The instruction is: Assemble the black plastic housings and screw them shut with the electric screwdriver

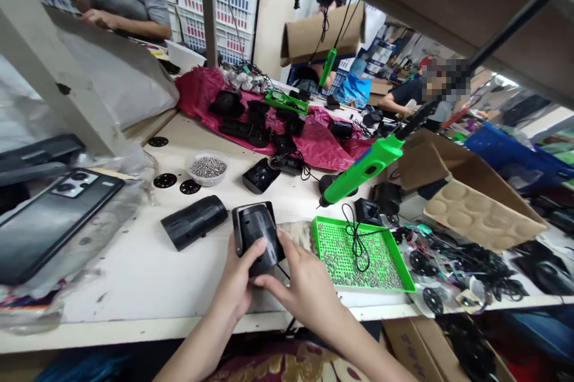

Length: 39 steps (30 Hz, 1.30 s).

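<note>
A black plastic housing (260, 229) with a curved body and a squared rim is held between both hands near the table's front edge. My left hand (242, 274) wraps its left side, thumb on the front face. On the right side, my right hand (298, 271) presses its fingers against the housing, thumb near the lower end. A thin black cable runs out below. To the left lies a black cylindrical shell (195, 222). A green electric screwdriver (363, 170) hangs at the right, above a green tray of screws (409, 277).
Behind the hands are a bowl of screws (208, 168), black discs (165, 180) and black parts on pink plastic (332, 152). A phone (58, 214) lies left. Wires and a cardboard box (484, 173) crowd the right. Other people sit across the back.
</note>
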### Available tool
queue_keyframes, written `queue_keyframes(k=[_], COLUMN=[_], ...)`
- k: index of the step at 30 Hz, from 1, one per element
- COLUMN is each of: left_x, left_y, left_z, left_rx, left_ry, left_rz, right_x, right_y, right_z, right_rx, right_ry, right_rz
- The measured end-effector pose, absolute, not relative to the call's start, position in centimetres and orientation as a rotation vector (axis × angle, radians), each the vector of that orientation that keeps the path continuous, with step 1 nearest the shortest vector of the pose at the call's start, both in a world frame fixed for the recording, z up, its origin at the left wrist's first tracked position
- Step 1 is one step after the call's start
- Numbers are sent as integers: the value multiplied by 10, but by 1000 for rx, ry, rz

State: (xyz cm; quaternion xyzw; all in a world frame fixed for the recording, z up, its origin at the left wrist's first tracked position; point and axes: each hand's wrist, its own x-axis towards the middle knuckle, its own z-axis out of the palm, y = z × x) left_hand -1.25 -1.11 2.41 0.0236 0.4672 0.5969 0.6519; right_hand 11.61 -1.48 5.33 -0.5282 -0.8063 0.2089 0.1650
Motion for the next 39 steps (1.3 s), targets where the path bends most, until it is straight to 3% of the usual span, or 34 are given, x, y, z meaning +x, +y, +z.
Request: queue_keyframes(k=[4, 14, 20, 29, 39], left_x=[-19, -17, -11, -1, -4], left_y=[-5, -6, -24, -42, -42], left_z=[33, 37, 3, -10, -12], left_rx=[-143, -175, 189, 596, 1078], left_ry=[1065, 1028, 1061, 1048, 1281], left_rz=[1297, 1351, 1497, 1460, 1500], right_x=[129, 122, 140, 102, 101], right_y=[-12, -15, -5, 15, 2], right_z=[55, 37, 41, 39, 12], right_rx=[-1442, -1509, -1379, -1025, -939], right_ry=[-1998, -1973, -1866, -1143, -1013], right_rz=[926, 766, 952, 1641, 1516])
